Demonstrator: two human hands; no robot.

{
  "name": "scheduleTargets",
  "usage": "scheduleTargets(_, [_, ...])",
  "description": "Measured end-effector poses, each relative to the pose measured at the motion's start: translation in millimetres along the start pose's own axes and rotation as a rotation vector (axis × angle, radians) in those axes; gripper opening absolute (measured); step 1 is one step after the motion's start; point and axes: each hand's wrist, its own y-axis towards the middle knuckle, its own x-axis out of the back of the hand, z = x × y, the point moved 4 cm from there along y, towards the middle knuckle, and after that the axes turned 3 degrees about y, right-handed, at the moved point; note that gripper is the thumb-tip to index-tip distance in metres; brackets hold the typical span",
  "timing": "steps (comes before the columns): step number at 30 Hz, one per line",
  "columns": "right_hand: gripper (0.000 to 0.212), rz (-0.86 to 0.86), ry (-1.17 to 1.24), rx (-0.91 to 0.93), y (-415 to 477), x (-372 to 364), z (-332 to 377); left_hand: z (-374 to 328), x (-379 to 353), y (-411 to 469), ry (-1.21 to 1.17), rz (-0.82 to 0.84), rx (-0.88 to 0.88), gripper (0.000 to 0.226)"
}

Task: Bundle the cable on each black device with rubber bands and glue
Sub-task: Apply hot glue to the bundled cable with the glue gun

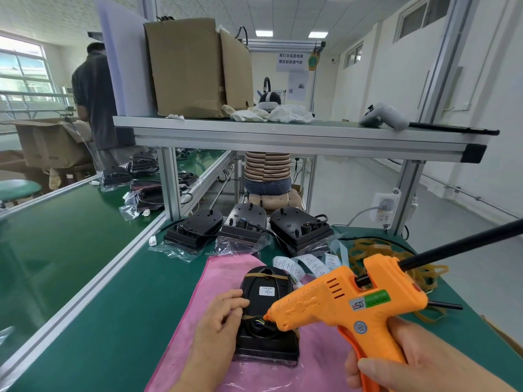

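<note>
On the pink sheet (181,335) at the tabletop (127,321)'s near edge, the black device (266,295) lies lengthwise away from the person, left grip (220,321) holding its left side, while the right grip (418,360) clutches the glue gun (339,304), nozzle (267,316) pointing left onto the coiled cable (259,325).

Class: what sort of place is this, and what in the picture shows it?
Probably a factory assembly line: a green conveyor belt, several black devices, a glue gun.

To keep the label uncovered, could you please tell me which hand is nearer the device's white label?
Left. The left hand holds the black device just beside the white label; the right hand holds the glue gun farther right.
</note>
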Motion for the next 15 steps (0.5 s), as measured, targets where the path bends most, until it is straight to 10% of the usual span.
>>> scheduleTargets(15, [0.042, -0.05, -0.009, -0.004, -1.9, -2.0, 10.6, 4.1, -0.8, 1.5, 0.008, -0.009, -0.014, 0.035])
